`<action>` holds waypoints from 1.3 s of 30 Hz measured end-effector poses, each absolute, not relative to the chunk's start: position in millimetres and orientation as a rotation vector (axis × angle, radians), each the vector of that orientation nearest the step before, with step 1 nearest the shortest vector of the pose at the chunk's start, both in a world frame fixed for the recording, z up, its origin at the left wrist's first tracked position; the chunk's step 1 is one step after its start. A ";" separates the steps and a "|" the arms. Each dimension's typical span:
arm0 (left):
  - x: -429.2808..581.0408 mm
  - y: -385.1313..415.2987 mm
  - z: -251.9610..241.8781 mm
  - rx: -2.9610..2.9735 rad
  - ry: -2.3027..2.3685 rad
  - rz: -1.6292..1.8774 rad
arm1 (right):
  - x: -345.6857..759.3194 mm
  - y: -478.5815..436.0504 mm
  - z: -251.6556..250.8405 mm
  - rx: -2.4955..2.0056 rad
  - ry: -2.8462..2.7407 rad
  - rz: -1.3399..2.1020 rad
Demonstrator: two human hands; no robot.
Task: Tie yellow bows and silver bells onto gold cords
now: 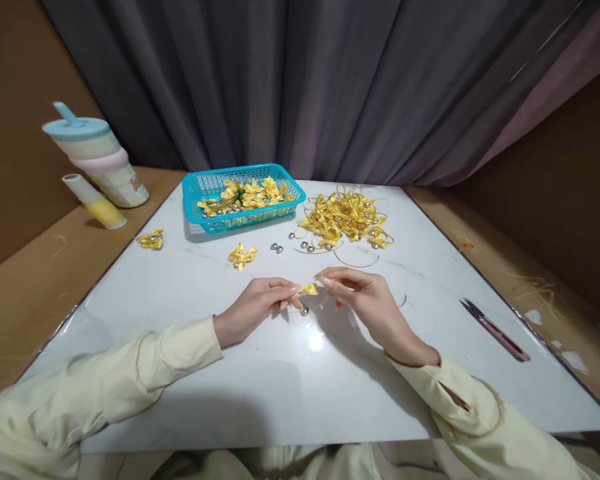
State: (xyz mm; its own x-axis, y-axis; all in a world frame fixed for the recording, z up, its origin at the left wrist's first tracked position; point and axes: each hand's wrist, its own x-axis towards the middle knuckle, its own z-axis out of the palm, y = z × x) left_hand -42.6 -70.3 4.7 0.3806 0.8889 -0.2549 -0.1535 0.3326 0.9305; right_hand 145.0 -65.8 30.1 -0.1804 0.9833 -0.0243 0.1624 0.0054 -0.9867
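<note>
My left hand [261, 303] pinches a small yellow ribbon bow [309, 289] between thumb and fingertips, over the white tabletop. Just below the bow hangs a round silver bell [305, 311]. Close to the bow's right end is my right hand [363, 300], its thumb and index finger pressed together; whatever they hold is too small to make out. Beyond the hands lie loose silver bells [277, 249] and a few yellow bows [242, 256]. A heap of yellow bows with bells and gold cords [347, 217] spreads at the back right.
A blue plastic basket [245, 223] with more yellow bows stands at the back. Thread snips [495, 330] lie at the right. A lidded tumbler [97, 157] and a white-and-yellow tube [95, 202] stand at the left, before a dark curtain [260, 80].
</note>
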 end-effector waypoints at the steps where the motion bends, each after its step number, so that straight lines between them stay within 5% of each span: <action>1: -42.7 -70.3 4.1 0.990 0.932 0.832 | 146.1 -65.6 32.2 -1.273 -1.465 1.275; 39: -38.6 -76.7 1.6 1.321 1.088 0.886 | 136.8 -74.9 37.1 -1.283 -1.392 1.731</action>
State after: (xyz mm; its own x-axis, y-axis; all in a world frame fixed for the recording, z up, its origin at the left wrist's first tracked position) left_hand -38.6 -76.7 1.6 0.2848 0.9530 -0.1038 0.0912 0.0809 0.9925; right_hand 136.8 -74.9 37.1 -0.3785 0.8667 -0.3249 0.1314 -0.2972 -0.9457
